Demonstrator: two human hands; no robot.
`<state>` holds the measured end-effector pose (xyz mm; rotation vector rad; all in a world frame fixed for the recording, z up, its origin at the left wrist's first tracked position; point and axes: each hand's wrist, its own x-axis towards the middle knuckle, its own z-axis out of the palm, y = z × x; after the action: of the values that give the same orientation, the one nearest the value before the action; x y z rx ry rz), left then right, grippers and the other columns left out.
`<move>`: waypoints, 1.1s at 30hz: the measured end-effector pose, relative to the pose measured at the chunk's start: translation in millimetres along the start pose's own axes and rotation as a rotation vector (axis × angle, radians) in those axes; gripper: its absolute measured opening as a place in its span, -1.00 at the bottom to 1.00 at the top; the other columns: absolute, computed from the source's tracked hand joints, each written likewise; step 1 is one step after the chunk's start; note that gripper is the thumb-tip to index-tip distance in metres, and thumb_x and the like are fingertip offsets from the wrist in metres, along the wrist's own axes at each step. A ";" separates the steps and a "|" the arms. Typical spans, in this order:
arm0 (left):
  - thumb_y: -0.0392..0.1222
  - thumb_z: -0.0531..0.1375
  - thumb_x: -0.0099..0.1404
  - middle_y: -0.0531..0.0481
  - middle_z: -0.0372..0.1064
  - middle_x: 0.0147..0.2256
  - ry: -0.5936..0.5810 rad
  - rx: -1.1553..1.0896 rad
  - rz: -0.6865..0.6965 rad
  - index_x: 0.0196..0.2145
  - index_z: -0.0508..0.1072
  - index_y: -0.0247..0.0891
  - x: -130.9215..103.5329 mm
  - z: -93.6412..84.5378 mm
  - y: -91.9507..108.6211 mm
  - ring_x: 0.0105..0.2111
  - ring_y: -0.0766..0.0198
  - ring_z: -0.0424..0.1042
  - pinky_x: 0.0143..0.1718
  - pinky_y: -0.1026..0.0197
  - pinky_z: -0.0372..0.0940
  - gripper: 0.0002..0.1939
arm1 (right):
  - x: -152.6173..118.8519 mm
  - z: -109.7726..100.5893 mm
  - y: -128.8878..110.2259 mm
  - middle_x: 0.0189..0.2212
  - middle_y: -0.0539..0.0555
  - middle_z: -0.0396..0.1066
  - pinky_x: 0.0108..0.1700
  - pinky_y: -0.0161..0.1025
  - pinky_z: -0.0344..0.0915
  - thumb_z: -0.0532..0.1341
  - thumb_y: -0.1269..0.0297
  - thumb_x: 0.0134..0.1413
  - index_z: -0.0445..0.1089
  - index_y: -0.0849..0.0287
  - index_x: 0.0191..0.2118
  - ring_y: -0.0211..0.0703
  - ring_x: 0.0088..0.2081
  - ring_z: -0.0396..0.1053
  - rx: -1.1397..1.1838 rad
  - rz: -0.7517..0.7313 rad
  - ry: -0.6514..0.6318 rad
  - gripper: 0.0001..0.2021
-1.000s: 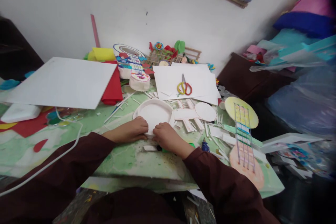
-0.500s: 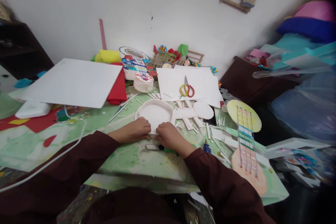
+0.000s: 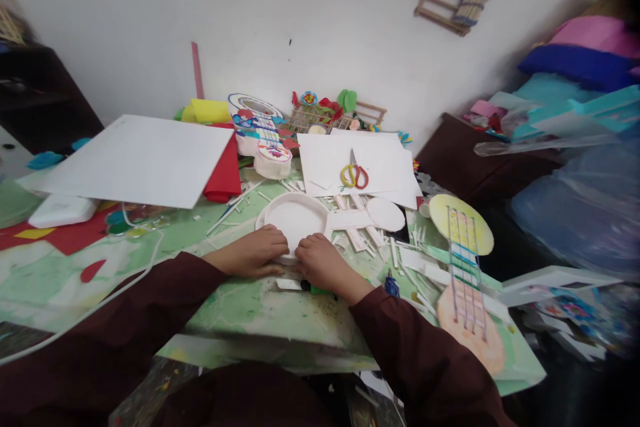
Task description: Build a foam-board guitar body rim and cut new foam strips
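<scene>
A round white foam ring piece point(image 3: 296, 219), rimmed with a thin upstanding wall, is lain flat on the green table point(image 3: 240, 307) directly ahead of both hands; its near edge is pressed by the left hand point(image 3: 255, 252) and the right hand point(image 3: 320, 263), whose fingers are curled down onto the rim side by side, nearly touching; both are closed lightly upon the wall rather than gripped round it, though it cannot quite be told whether a strip is pinched between the fingertips; the piece is judged to be light, stiff enough to hold its shape yet easily dented or creased, so it is best taken by the rim at two opposite points with gentle pressure; just beyond the right hand, white offcut strips point(image 3: 367, 235) are scattered; further ahead, red-and-yellow scissors point(image 3: 354, 175) are rested on white sheets; well off to the right a paper guitar point(image 3: 465, 267) is laid; to the left a large white board point(image 3: 135, 160) is seen.
</scene>
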<state>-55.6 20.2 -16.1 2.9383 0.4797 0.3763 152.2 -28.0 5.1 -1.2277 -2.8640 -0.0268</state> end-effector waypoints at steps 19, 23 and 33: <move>0.10 -0.01 0.26 -0.17 0.37 -0.19 0.548 -0.253 -0.869 -0.16 0.31 -0.29 -15.7 17.2 -61.8 -0.19 0.06 0.40 -0.09 0.01 0.26 -0.60 | -42.6 -1.7 144.5 0.04 0.32 0.26 0.07 -0.08 0.01 0.14 0.36 0.00 0.21 0.30 0.07 0.05 0.07 0.18 -0.190 0.452 -0.079 -0.54; 0.14 0.09 0.17 -0.14 0.43 -0.26 0.618 -0.474 -0.879 -0.20 0.32 -0.26 -13.0 21.8 -66.0 -0.18 0.01 0.43 -0.08 -0.01 0.27 -0.58 | -36.6 -2.6 139.0 -0.04 0.32 0.32 -0.02 -0.10 0.14 0.11 0.47 -0.01 0.27 0.33 -0.01 0.05 0.00 0.26 -0.245 0.403 -0.070 -0.62; 0.13 0.23 0.12 -0.17 0.35 0.02 1.096 -1.224 -0.648 -0.05 0.34 -0.26 8.6 -47.3 -44.6 0.04 0.00 0.32 -0.03 0.04 0.29 -0.46 | -44.3 -49.3 131.5 0.11 0.34 0.20 -0.01 -0.14 0.22 0.06 0.62 0.00 0.13 0.30 0.12 0.00 0.12 0.15 -0.281 0.352 -0.022 -0.50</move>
<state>-73.4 69.6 23.3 1.1407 0.8244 1.4658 278.8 29.3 53.9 -1.7741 -2.6830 -0.4214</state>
